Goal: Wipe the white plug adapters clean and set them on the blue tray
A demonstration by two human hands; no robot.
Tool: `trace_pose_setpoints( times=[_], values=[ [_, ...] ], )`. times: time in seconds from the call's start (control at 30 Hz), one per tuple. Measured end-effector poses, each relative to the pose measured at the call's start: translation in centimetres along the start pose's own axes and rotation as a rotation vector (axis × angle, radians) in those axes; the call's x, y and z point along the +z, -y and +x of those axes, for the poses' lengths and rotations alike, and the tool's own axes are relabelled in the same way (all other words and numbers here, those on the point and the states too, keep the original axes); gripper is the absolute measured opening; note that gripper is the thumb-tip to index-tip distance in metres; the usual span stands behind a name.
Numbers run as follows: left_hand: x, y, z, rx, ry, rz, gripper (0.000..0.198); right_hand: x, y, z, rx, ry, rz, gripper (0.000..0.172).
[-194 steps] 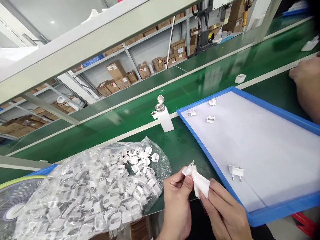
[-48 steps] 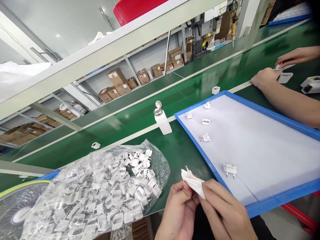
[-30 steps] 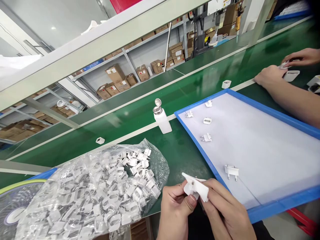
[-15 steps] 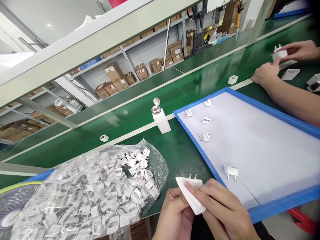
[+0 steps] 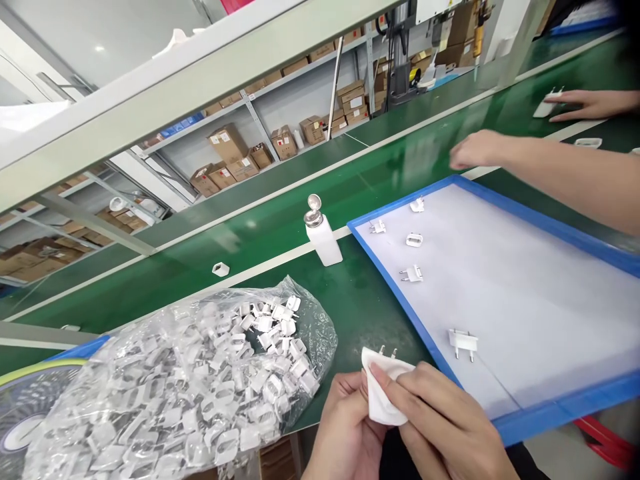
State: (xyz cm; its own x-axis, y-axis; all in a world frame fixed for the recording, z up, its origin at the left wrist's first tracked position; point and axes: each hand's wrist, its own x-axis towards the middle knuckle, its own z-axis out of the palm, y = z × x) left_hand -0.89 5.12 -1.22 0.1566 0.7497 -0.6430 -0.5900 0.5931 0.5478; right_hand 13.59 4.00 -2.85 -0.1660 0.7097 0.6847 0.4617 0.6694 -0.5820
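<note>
A dark green tabletop (image 5: 356, 293) spans the view, edged by a pale strip with a brighter green lane beyond it. On the right of the tabletop lies a wide tray (image 5: 525, 287), white inside with a blue rim. To the left, a clear plastic bag (image 5: 320, 333) spreads out, full of small white plug parts (image 5: 187, 420), and the grille of a fan (image 5: 30, 413) shows beside it at the corner. From the right, a co-worker's near hand (image 5: 477, 149) extends past the tray's far corner, while the far hand (image 5: 583, 105) holds a white pronged piece (image 5: 547, 105).

In the foreground, the left hand (image 5: 345, 423) curls its fingers around a plug, and the right hand (image 5: 445, 417) pinches a cloth against it, one finger pressed flat along the fabric. Near the tray's left corner stands a white bottle (image 5: 326, 243), its metal lid raised. The folded white cloth (image 5: 383, 400) hides most of the plug (image 5: 395, 353), whose two pins point up, between the bag and the tray. Five loose plug pieces (image 5: 463, 341) lie apart inside the tray.
</note>
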Motion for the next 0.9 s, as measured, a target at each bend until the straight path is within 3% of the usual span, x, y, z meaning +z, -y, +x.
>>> trace_pose_setpoints(
  times=[0.1, 0.3, 0.47, 0.67, 0.77, 0.9],
  values=[
    [0.0, 0.1, -0.2, 0.012, -0.041, 0.032, 0.023, -0.4, -0.1, 0.5, 0.021, 0.051, 0.050, 0.051],
    [0.7, 0.5, -0.1, 0.033, 0.070, 0.072, 0.034, -1.3, 0.5, -0.2, 0.178, 0.125, 0.136, 0.044],
    [1.0, 1.2, -0.1, 0.038, 0.091, 0.003, 0.037, -0.9, 0.9, -1.0, 0.230, 0.049, 0.063, 0.037],
    [0.6, 1.0, 0.1, 0.060, 0.041, -0.007, 0.037, -0.9, 0.3, -2.2, 0.235, 0.067, -0.081, 0.029],
    [0.6, 0.2, 0.3, 0.023, 0.126, 0.018, 0.038, -1.2, 0.0, -2.6, 0.254, -0.034, -0.192, 0.030],
    [0.9, -0.6, 0.3, -0.101, 0.155, 0.018, 0.044, -1.4, 0.3, -2.9, 0.386, -0.307, -0.331, 0.024]
  ],
)
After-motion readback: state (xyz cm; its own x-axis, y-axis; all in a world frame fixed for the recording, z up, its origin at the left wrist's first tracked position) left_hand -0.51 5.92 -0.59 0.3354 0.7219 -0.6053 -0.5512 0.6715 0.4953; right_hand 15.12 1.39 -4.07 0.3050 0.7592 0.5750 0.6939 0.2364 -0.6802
